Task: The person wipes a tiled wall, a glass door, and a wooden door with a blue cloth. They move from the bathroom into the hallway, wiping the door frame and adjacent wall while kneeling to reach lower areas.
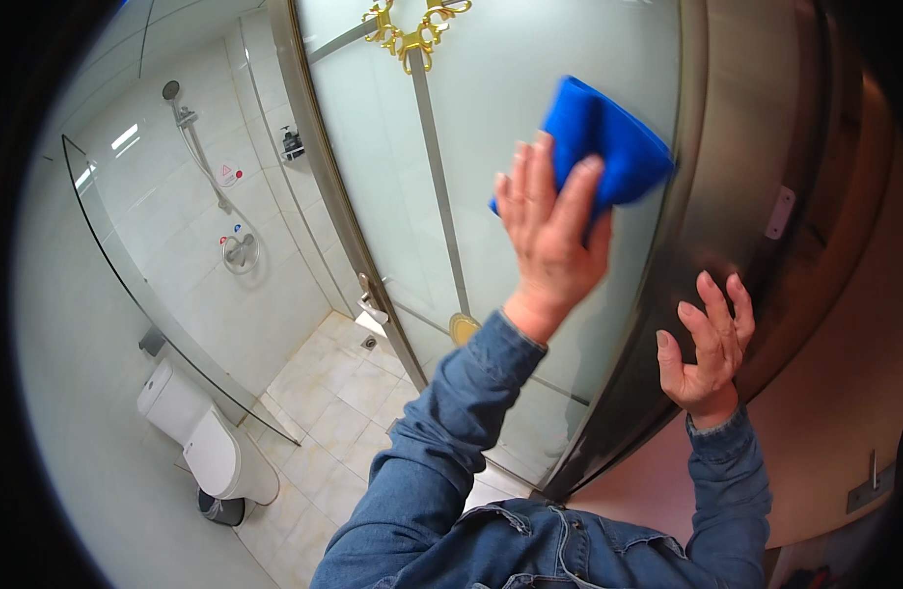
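Observation:
My left hand [551,235] presses a folded blue cloth [606,147] on the frosted glass panel [488,125] of a door, in its upper right part. The cloth is slightly blurred, and its far part stands out beyond my fingers, close to the door's metal frame. Beside that frame [690,243], my right hand [709,353] is raised with the fingers apart and nothing in it. Whether its fingertips touch the dark metal surface, I cannot tell. Gold scrollwork [411,33] decorates the upper glass, and a round gold ornament [464,328] sits lower down.
A lever handle [372,308] projects from the door's left edge. Left of it are a glass shower screen [164,324], a hand shower [173,92], a white toilet [212,449] and a dark bin [221,508] on the tiled floor [311,471]. A wooden door [812,456] stands at right.

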Action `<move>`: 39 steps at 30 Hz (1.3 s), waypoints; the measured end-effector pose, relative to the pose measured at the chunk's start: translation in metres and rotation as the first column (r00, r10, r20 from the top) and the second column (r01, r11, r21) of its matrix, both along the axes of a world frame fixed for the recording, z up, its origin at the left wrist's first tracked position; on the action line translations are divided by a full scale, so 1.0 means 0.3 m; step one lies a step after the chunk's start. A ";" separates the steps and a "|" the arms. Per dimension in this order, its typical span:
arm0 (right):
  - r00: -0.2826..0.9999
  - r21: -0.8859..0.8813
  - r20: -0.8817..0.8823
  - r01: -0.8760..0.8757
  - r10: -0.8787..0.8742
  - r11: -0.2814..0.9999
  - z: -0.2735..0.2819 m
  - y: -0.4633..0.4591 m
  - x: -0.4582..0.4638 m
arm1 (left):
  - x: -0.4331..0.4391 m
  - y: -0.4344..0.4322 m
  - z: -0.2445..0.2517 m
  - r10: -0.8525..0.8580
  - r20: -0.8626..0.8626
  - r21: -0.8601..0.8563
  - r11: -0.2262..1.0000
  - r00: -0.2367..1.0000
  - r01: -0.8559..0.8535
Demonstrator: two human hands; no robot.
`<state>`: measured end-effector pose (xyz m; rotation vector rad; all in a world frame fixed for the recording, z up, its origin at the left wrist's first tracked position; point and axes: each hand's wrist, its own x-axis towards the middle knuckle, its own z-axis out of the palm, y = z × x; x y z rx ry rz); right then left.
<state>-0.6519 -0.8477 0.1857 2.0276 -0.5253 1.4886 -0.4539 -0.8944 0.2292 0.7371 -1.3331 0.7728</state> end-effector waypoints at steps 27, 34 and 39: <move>0.982 -0.014 -0.179 0.064 -0.065 0.998 -0.018 0.007 -0.075 | 0.598 -0.138 -0.509 0.212 -0.659 0.275 0.961 0.722 -0.031; 0.968 -0.043 -0.191 -0.177 0.165 0.983 0.023 -0.040 -0.009 | 0.073 0.014 -0.592 0.183 -0.585 0.298 0.955 0.790 -0.001; 0.958 0.023 -0.148 -0.244 0.245 0.969 0.021 -0.028 0.009 | -0.227 0.145 -0.678 0.072 -0.450 0.290 0.954 0.890 0.069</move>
